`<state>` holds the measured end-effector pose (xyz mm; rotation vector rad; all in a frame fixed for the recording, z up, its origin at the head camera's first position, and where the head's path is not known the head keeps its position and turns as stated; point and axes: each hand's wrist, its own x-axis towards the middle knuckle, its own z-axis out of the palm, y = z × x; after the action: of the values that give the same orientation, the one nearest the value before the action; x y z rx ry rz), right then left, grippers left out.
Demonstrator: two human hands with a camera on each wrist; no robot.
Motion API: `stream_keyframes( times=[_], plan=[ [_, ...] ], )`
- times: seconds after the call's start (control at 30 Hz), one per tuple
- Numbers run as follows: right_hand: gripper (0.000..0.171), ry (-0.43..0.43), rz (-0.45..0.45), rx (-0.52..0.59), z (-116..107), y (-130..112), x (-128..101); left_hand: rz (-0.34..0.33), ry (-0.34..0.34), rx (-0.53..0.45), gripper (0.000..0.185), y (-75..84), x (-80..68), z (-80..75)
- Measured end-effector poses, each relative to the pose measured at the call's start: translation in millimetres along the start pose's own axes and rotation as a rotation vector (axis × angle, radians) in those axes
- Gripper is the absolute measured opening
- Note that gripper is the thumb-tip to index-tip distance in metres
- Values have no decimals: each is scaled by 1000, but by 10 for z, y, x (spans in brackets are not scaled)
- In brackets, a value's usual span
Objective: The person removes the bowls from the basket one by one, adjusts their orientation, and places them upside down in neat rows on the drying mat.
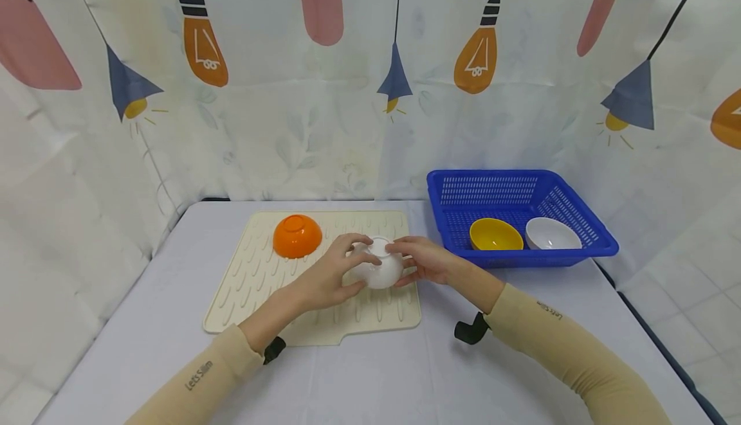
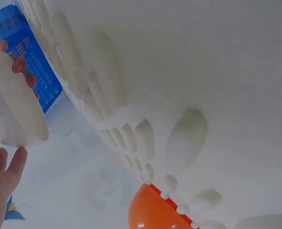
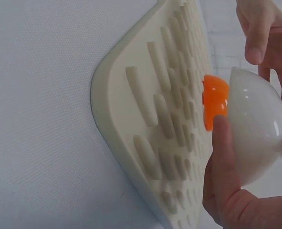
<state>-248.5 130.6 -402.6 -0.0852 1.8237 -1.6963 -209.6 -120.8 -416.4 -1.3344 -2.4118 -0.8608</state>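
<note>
Two hands were closed together on a single white bowl (image 1: 377, 267), which was turned upside down over the ribbed cream drying mat (image 1: 243, 283). The left hand (image 1: 330, 277) cupped its near and left side, fingers curled over the upturned base, while the right hand (image 1: 425, 261) gripped the opposite side with the thumb and fingertips on the wall. From the right wrist view the white bowl (image 3: 257, 126) appeared to be lifted clear of the mat (image 3: 145, 138), its rim not resting on the ridges, with the right thumb (image 3: 224, 162) pressed along its curved side. The left wrist view showed the bowl's rim (image 2: 21, 102) edge-on, with fingertips (image 2: 9, 164) below it.

Just to the left of the hands, an orange bowl (image 1: 297, 235) lay face down on the far part of the mat, close to the white one but not touching it. To the right of the mat stood a blue basket (image 1: 573, 200) holding two upright bowls side by side: a yellow bowl (image 1: 495, 234) on the left and a second white bowl (image 1: 552, 233) on the right. All of it sat on a pale table (image 1: 370, 380), with a curtain (image 1: 347, 103) printed with lamps and light bulbs hung behind. Both forearms wore beige sleeves (image 1: 556, 341) with black wrist straps (image 1: 471, 330).
</note>
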Motion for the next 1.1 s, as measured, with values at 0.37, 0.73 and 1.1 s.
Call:
stream_keyframes(
  times=[0.37,0.73,1.1],
  plan=[
    [66,-7,-6,-18,24,-29,2,-217,-17,-70,54,7,19,-11],
    [71,-22,-9,1,1,-14,-6,-289,-27,-84,61,26,44,-4],
    [73,-103,-77,-13,-77,23,-20,-295,15,-119,59,-10,45,-19]
  ],
)
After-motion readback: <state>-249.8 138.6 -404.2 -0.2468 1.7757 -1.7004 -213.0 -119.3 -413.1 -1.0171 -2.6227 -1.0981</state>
